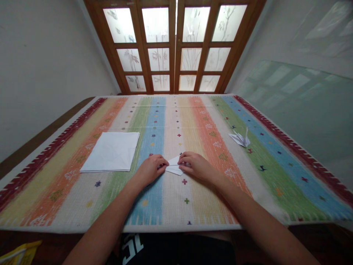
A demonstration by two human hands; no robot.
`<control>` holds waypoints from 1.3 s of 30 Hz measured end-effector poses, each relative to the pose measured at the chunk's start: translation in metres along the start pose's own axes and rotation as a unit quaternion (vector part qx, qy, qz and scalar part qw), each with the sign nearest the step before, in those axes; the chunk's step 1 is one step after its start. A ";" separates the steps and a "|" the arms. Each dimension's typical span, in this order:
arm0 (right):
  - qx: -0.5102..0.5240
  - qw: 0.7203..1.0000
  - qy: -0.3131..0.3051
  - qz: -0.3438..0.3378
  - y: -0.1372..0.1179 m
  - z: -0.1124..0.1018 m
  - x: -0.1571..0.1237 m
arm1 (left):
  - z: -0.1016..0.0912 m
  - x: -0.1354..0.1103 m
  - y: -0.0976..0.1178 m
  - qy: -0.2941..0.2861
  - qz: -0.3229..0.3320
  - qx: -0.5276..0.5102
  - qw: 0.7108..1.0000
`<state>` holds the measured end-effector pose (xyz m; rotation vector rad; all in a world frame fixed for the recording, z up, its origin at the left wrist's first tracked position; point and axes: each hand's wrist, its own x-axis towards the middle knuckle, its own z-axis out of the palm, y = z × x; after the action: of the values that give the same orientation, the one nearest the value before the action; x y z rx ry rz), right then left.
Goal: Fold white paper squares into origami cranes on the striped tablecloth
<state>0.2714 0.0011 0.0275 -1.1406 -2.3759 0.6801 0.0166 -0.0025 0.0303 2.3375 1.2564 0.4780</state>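
Note:
A small piece of folded white paper (174, 168), kite-like in outline, lies on the striped tablecloth (176, 206) between my two hands. My left hand (152, 167) pinches its left tip, fingers curled over thumb. At its right end, my right hand (195, 166) grips the paper with the fingertips pressed together. Parts of the paper are covered by the fingers. To the left rests a stack of square white sheets (111, 151), apart from both hands. On the right side of the cloth sits a folded paper crane (240, 139).
The tablecloth has coloured stripes with small printed figures. Beyond the table's far edge stand wooden doors (175, 46) with frosted panes. A pale wall (49, 55) is at the left, and a glass panel (298, 106) leans at the right. Something yellow (23, 253) shows at the lower left.

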 end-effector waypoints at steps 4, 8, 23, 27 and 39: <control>-0.042 0.999 0.012 0.007 -0.002 0.003 0.000 | -0.002 -0.001 0.003 -0.001 -0.010 0.016 1.000; -0.087 0.996 0.017 0.018 -0.008 0.003 -0.001 | -0.006 -0.002 0.005 -0.014 -0.018 0.048 0.999; -0.071 0.997 0.008 0.043 -0.009 0.000 0.000 | -0.006 -0.002 0.004 -0.014 -0.048 0.030 0.998; -0.083 0.996 0.012 0.031 -0.014 -0.001 -0.002 | -0.002 -0.003 0.009 0.005 -0.041 0.015 0.999; -0.115 0.990 0.065 0.054 -0.008 0.011 -0.003 | 0.006 -0.001 0.011 0.046 -0.033 -0.007 0.998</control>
<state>0.2623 -0.0084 0.0224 -1.3722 -2.3388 0.3578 0.0265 -0.0096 0.0306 2.2782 1.3630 0.5771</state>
